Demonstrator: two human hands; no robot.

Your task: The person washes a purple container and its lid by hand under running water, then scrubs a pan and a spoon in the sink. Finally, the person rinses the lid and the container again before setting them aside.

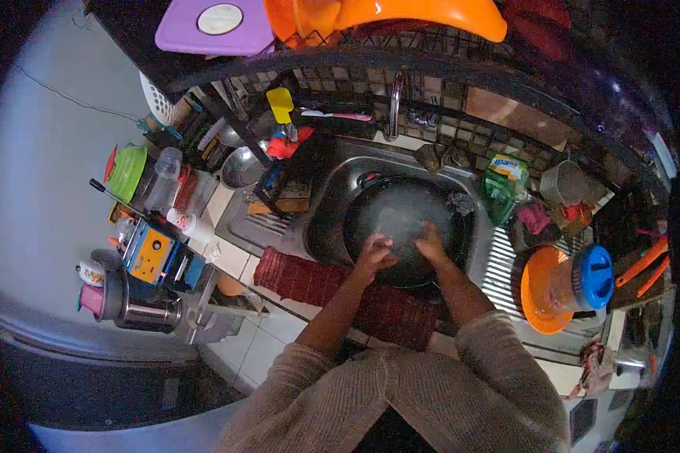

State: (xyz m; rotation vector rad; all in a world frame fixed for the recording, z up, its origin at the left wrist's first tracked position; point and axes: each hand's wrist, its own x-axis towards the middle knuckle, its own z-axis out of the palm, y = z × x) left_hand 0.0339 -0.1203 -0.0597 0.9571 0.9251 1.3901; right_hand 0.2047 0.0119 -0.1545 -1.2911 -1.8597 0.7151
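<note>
A large round dark pan (408, 200) sits in the metal sink basin (326, 215), with a pale cloudy patch in its middle. Over its near part is my left hand (375, 254), fingers bent and apart. My right hand (430, 244) is a short way to the right, fingers pointing toward the far side and spread. Nothing shows clearly in either hand. A crumpled scouring pad (459, 202) lies at the pan's right rim. Below my wrists, a dark red cloth (302, 283) covers the counter's front edge.
Behind the sink rises a tap (395, 106). To the right stand a green dish-soap pack (504, 189), an orange plate (542, 291) and a blue-lidded container (593, 277). Metal bowls (242, 167) and a green basket (127, 174) are at left. A rack with a purple board (196, 38) hangs overhead.
</note>
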